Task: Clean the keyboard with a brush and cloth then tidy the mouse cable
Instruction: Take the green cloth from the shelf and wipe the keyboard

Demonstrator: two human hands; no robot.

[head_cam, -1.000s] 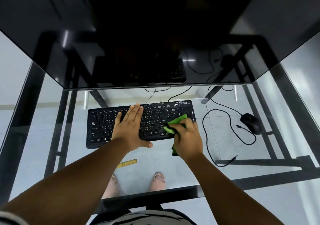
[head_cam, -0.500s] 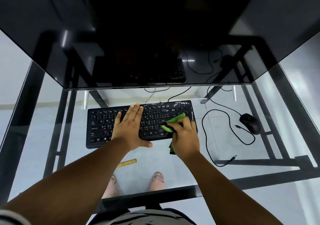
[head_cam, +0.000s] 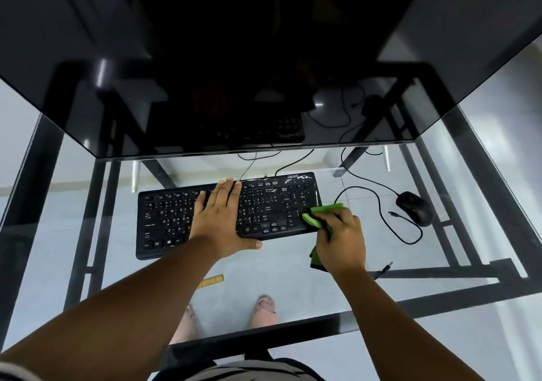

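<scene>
Head view shows one black keyboard (head_cam: 228, 213) lying on the glass tabletop (head_cam: 293, 266), just in front of the dark monitor (head_cam: 264, 57). Your left hand (head_cam: 218, 219) lies flat across the keyboard's middle, fingers straight and together, pinning it down. Your right hand (head_cam: 341, 238) has its fingers curled round one green cloth (head_cam: 318, 215), which touches the keyboard's right end. You appear to be on the wiping step. To do it well, press evenly with the left palm so the board cannot slide on glass, and draw the cloth along the key rows in straight passes, folding to a fresh face as it soils.

One mouse (head_cam: 414, 212) sits well right of the keyboard, and its cable (head_cam: 378, 201) loops loose between the two, not yet tidied. One yellow stick-like piece (head_cam: 211, 281), possibly the brush handle, lies near the keyboard's front edge, partly hidden by your left forearm.
</scene>
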